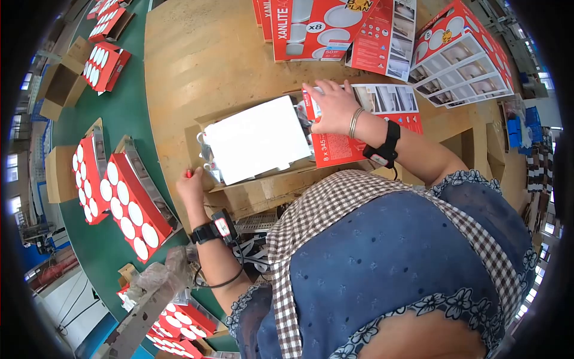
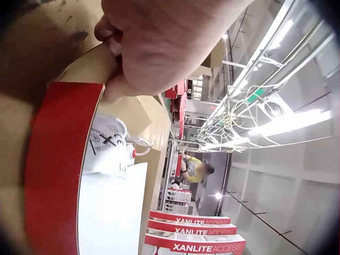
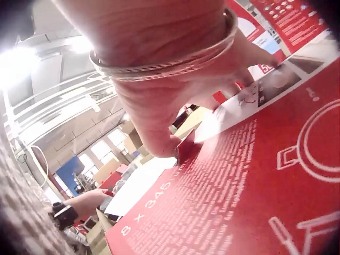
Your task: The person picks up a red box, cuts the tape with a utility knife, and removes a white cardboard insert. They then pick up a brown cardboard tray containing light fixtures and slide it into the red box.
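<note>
An opened red and brown carton (image 1: 251, 194) lies on the table in front of me, its inside bare brown cardboard. A blank white sheet (image 1: 257, 140) covers most of its contents. White plastic parts (image 2: 109, 141) with printed marks and a cable poke out at the left end. There my left hand (image 1: 191, 188) pinches a brown cardboard flap (image 2: 93, 66) between thumb and fingers. My right hand (image 1: 336, 110) grips the printed red lid (image 1: 341, 149) across its end flap, thumb at the near corner and fingers spread toward the far side.
Red XANLITE boxes (image 1: 311, 33) stand upright at the back; another (image 1: 463, 57) leans at the far right. To the left, a green conveyor (image 1: 119, 119) carries several open boxes (image 1: 128, 206) of white round lamps. Behind, a person (image 2: 196, 169) in yellow is working.
</note>
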Demonstrator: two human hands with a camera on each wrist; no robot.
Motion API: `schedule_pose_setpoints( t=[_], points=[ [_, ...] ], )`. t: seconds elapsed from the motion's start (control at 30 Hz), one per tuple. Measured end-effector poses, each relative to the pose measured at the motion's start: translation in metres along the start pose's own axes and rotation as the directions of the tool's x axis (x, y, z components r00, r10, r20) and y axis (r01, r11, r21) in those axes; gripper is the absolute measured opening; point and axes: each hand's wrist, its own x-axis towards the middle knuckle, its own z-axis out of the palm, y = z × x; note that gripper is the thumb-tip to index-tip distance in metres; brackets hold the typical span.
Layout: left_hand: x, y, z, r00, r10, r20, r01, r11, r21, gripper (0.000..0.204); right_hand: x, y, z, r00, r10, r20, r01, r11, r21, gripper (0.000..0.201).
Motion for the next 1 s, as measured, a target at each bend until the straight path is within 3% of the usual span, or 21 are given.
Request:
schedule_pose_setpoints(
  t=[0.13, 0.2, 0.27, 0.33, 0.4, 0.5, 0.57, 0.63, 0.67, 0.7, 0.73, 0.77, 0.8, 0.87, 0.9, 0.97, 1.0],
  points=[
    [0.014, -0.006, -0.015, 0.999, -0.004, -0.054, 0.008, 0.997, 0.078, 0.028, 0.005, 0.012, -0.002, 1.000, 0.013, 0.004, -0.013, 1.000, 0.000, 0.100],
    [0.018, -0.003, -0.025, 0.993, 0.082, -0.090, -0.059, 0.970, 0.235, 0.027, 0.003, 0.019, 0.006, 0.998, -0.014, -0.060, 0.013, 1.000, -0.010, 0.098],
    [0.015, 0.007, -0.038, 0.981, 0.087, -0.176, -0.020, 0.935, 0.355, 0.029, -0.001, 0.029, 0.009, 0.994, 0.001, -0.105, 0.001, 1.000, 0.015, 0.095],
    [0.009, 0.022, -0.042, 0.897, 0.288, -0.335, -0.022, 0.787, 0.617, 0.031, -0.007, 0.041, 0.013, 0.990, 0.017, -0.143, -0.012, 0.999, 0.038, 0.092],
    [-0.010, 0.040, -0.029, 0.876, 0.307, -0.373, -0.006, 0.779, 0.627, 0.034, -0.011, 0.051, 0.020, 0.961, -0.008, -0.277, -0.008, 0.998, -0.058, 0.085],
    [-0.026, 0.060, 0.002, 0.912, 0.325, -0.251, -0.131, 0.809, 0.573, 0.045, -0.029, 0.055, 0.018, 0.938, 0.031, -0.347, -0.020, 0.999, 0.034, 0.082],
    [-0.032, 0.066, 0.015, 0.913, 0.292, -0.285, -0.078, 0.811, 0.580, 0.046, -0.041, 0.051, 0.022, 0.927, 0.055, -0.371, -0.019, 0.995, 0.100, 0.081],
    [-0.026, 0.066, 0.018, 0.904, 0.280, -0.324, -0.045, 0.815, 0.578, 0.047, -0.051, 0.047, 0.029, 0.884, -0.120, -0.452, 0.152, 0.988, 0.037, 0.066],
    [-0.018, 0.061, 0.016, 0.905, 0.283, -0.317, -0.051, 0.814, 0.578, 0.047, -0.051, 0.049, 0.033, 0.886, -0.113, -0.450, 0.145, 0.989, 0.039, 0.066],
    [-0.009, 0.055, 0.011, 0.932, 0.202, -0.301, -0.064, 0.909, 0.413, 0.046, -0.051, 0.051, 0.040, 0.871, -0.325, -0.369, 0.339, 0.940, -0.029, 0.057],
    [0.001, 0.048, 0.005, 0.955, 0.126, -0.267, -0.062, 0.970, 0.234, 0.045, -0.052, 0.054, 0.045, 0.809, -0.521, -0.273, 0.522, 0.850, -0.076, 0.049],
    [0.020, 0.026, 0.001, 0.968, 0.099, -0.229, -0.103, 0.995, -0.004, 0.046, -0.058, 0.054, 0.043, 0.797, -0.558, -0.232, 0.573, 0.819, 0.002, 0.038],
    [0.033, 0.012, -0.003, 0.982, 0.045, -0.183, -0.089, 0.968, -0.237, 0.029, -0.062, 0.057, 0.036, 0.803, -0.548, -0.233, 0.564, 0.826, 0.002, 0.038],
    [0.010, 0.050, -0.026, 0.998, -0.060, -0.036, 0.048, 0.963, -0.266, 0.015, -0.070, 0.062, 0.022, 0.748, -0.663, -0.030, 0.655, 0.746, -0.122, 0.035],
    [-0.004, 0.067, -0.031, 0.999, 0.008, -0.049, -0.023, 0.951, -0.309, 0.012, -0.069, 0.063, 0.018, 0.753, -0.657, -0.032, 0.650, 0.751, -0.120, 0.035],
    [-0.020, 0.077, -0.034, 0.990, 0.127, -0.065, -0.143, 0.886, -0.442, 0.005, -0.067, 0.067, 0.014, 0.684, -0.728, 0.055, 0.719, 0.659, -0.218, 0.018],
    [-0.031, 0.086, -0.031, 0.987, 0.130, -0.090, -0.158, 0.870, -0.467, 0.005, -0.067, 0.066, 0.016, 0.690, -0.722, 0.053, 0.714, 0.666, -0.218, 0.018]
  ],
)
